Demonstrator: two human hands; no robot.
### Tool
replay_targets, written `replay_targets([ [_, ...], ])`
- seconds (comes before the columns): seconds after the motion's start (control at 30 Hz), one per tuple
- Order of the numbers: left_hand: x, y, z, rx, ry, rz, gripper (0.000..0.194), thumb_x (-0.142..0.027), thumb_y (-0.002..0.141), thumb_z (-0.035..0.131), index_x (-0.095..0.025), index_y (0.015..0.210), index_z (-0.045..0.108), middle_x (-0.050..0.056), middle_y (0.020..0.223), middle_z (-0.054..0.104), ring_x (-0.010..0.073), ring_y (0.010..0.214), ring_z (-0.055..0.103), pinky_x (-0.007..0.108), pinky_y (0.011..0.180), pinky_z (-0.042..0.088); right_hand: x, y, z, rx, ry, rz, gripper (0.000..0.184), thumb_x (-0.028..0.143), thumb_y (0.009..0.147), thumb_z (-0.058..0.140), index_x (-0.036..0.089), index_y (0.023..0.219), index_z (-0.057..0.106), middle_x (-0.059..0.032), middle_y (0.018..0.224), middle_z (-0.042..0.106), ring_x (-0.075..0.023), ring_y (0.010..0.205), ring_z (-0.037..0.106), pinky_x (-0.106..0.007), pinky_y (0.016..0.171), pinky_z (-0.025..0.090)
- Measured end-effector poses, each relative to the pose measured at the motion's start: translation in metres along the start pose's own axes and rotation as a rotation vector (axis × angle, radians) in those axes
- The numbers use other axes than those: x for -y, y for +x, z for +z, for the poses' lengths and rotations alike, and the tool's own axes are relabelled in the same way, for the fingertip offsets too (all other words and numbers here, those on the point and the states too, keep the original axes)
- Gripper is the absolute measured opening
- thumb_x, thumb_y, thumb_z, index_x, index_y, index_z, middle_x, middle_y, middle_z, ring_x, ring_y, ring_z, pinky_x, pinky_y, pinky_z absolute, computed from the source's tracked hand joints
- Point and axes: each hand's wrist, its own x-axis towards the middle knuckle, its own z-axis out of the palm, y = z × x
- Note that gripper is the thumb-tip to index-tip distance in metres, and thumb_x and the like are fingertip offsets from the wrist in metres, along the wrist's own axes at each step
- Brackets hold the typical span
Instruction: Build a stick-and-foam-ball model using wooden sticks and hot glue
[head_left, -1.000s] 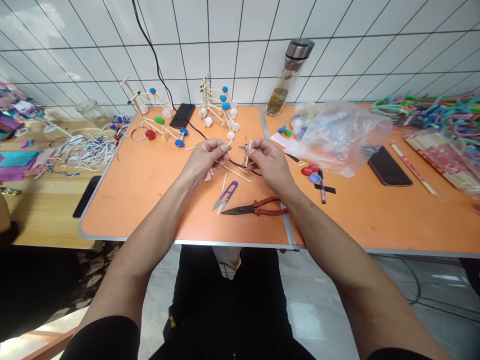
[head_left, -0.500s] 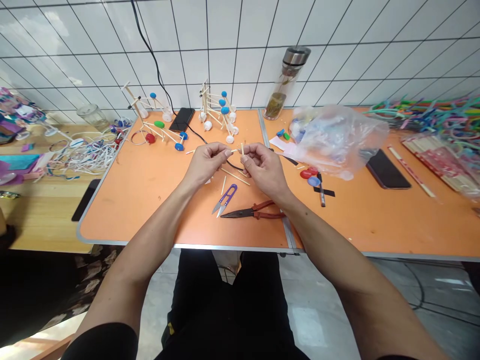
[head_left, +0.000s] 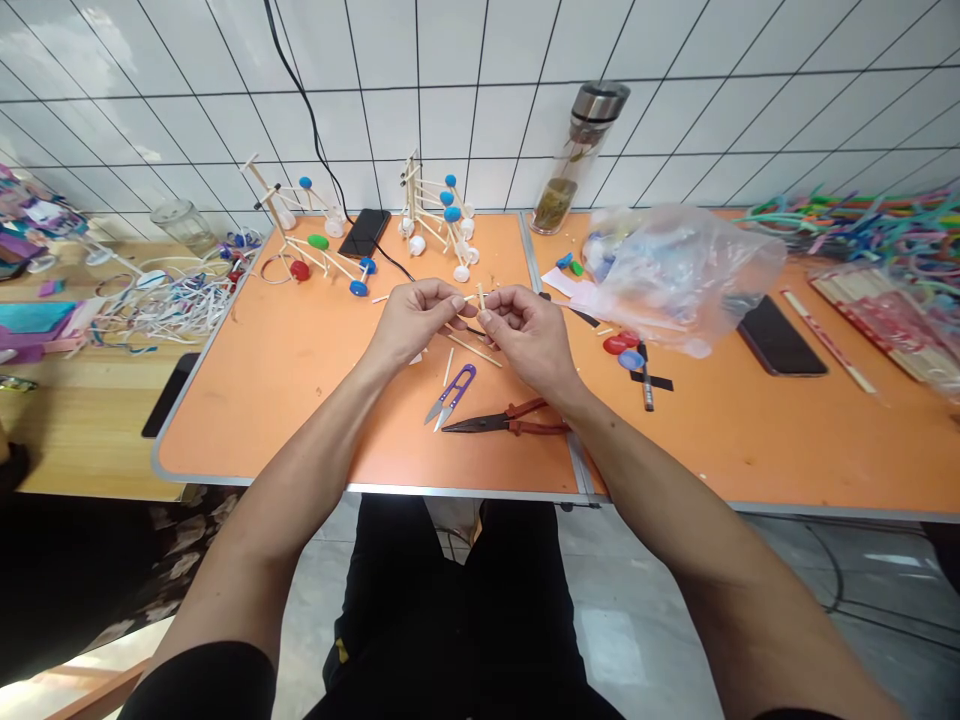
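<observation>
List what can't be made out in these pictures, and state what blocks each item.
Head view:
- Where the thin wooden sticks meet: hidden by the fingers of the left hand and right hand.
- Contents of the clear plastic bag: blurred by its crumpled film.
- Full extent of the coloured strips: cut off by the right edge.
- Middle stretch of the black cable: hidden beneath the hands.
</observation>
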Motion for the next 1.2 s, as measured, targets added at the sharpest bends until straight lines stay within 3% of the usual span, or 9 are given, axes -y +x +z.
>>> replay_targets([
  [0.47, -0.003, 0.0, 0.0, -0.024, 0.035, -0.033, 0.039, -0.053, 0.082, 0.094, -0.018, 0.084, 0.077, 0.009, 0.088, 0.086, 0.0154, 0.072, 0.078, 0.023, 0.064, 0.054, 0.0, 0.0, 0.0, -0.013, -0.054, -0.006, 0.052, 0.074, 0.084, 0.085, 0.026, 0.091, 0.068, 0.0002, 0.081, 0.068, -0.0165, 0.071, 0.063, -0.031, 0.067, 0.052],
  [0.93, -0.005, -0.002, 0.0, -0.018, 0.057, -0.013, 0.039, -0.053, 0.081, 0.093, -0.017, 0.082, 0.078, 0.009, 0.086, 0.085, 0.0156, 0.07, 0.077, 0.023, 0.062, 0.052, -0.003, 0.0, 0.0, -0.028, -0.098, -0.038, 0.045, 0.068, 0.088, 0.085, 0.025, 0.09, 0.07, 0.0003, 0.081, 0.07, -0.0158, 0.071, 0.06, -0.031, 0.068, 0.051],
  [1.2, -0.004, 0.0, 0.0, 0.006, 0.048, 0.004, 0.044, -0.057, 0.077, 0.095, -0.016, 0.084, 0.079, 0.009, 0.085, 0.085, 0.0153, 0.07, 0.075, 0.024, 0.064, 0.054, -0.012, 0.003, 0.0, -0.039, -0.086, -0.083, 0.052, 0.072, 0.085, 0.087, 0.023, 0.092, 0.072, -0.0003, 0.081, 0.071, -0.0149, 0.069, 0.06, -0.032, 0.066, 0.051],
])
